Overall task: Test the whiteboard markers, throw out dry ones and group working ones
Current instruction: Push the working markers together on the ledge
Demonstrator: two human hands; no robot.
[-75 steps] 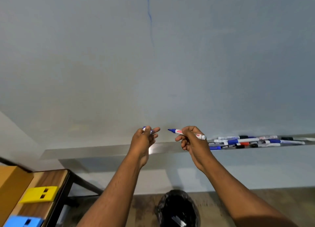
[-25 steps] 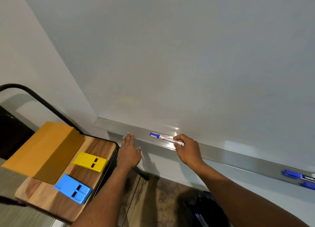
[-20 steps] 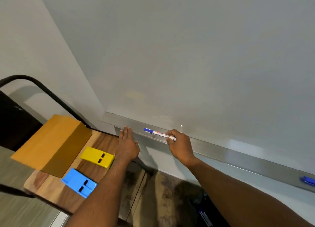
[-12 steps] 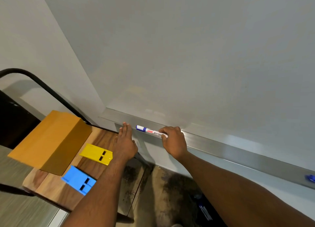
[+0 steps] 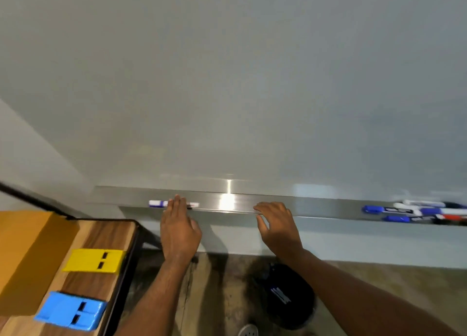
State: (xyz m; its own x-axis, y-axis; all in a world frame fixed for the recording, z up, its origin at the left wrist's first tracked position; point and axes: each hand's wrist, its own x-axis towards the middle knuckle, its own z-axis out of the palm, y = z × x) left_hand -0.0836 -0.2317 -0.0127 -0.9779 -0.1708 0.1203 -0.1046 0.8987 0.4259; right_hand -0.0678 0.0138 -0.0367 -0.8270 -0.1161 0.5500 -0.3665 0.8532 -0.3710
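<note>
A capped blue-and-white marker (image 5: 157, 203) lies on the metal whiteboard tray (image 5: 227, 201) near its left end. My left hand (image 5: 179, 229) reaches over it with straight fingers, its fingertips covering the marker's middle. My right hand (image 5: 276, 224) hovers at the tray's front edge further right, fingers relaxed and empty. A pile of several blue, black and red markers (image 5: 417, 210) lies at the tray's right end. The whiteboard (image 5: 240, 83) above is blank here.
A black waste bin (image 5: 285, 295) with markers inside stands on the floor below my right arm. To the left, a wooden side table (image 5: 101, 234) carries an orange box (image 5: 27, 255), a yellow block (image 5: 94, 260) and a blue block (image 5: 72, 310).
My right hand set the blue marker on the tray's left end, let go and moved right. My left hand moved up over the marker. The view swung right, showing the marker pile again.
</note>
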